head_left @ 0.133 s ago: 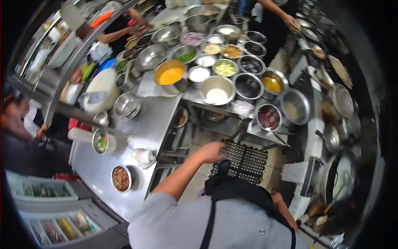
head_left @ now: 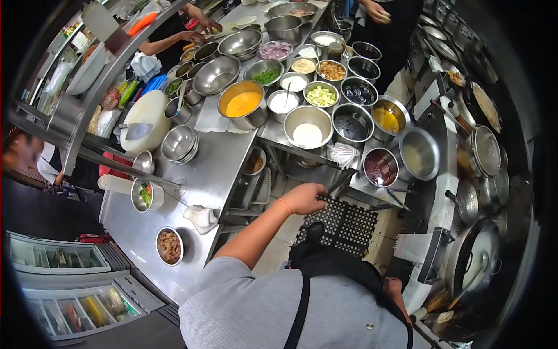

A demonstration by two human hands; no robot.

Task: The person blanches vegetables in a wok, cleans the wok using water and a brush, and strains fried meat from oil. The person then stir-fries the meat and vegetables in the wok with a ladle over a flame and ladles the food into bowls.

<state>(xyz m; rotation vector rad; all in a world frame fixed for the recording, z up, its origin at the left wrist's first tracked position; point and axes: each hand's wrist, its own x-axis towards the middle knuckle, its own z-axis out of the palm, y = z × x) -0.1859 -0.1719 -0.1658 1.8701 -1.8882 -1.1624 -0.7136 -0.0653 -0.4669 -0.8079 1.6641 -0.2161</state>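
My left hand [head_left: 305,199] hangs in mid-air in front of the steel worktable, with an orange band at the wrist. Its fingers are curled in and no object shows in them. Below it lies a black perforated floor mat [head_left: 349,230]. Close to my right side, my right hand [head_left: 394,285] is curled and partly hidden by the black apron. Ahead of my left hand stand a pot of dark red liquid [head_left: 381,167], a crumpled white cloth [head_left: 344,155] and a bowl of white powder [head_left: 307,132]. A bowl of brown meat pieces [head_left: 169,246] sits on the left worktable.
Several bowls of ingredients crowd the table, among them a pot of orange liquid [head_left: 243,104]. Along the right runs a stove line with a wok [head_left: 478,256] and a strainer [head_left: 486,151]. Co-workers' hands [head_left: 375,11] show at the top. An ingredient drawer [head_left: 87,308] is lower left.
My left hand has shifted slightly right and up, and the co-worker's hand at the top has moved left. The view has tilted slightly and become sharper.
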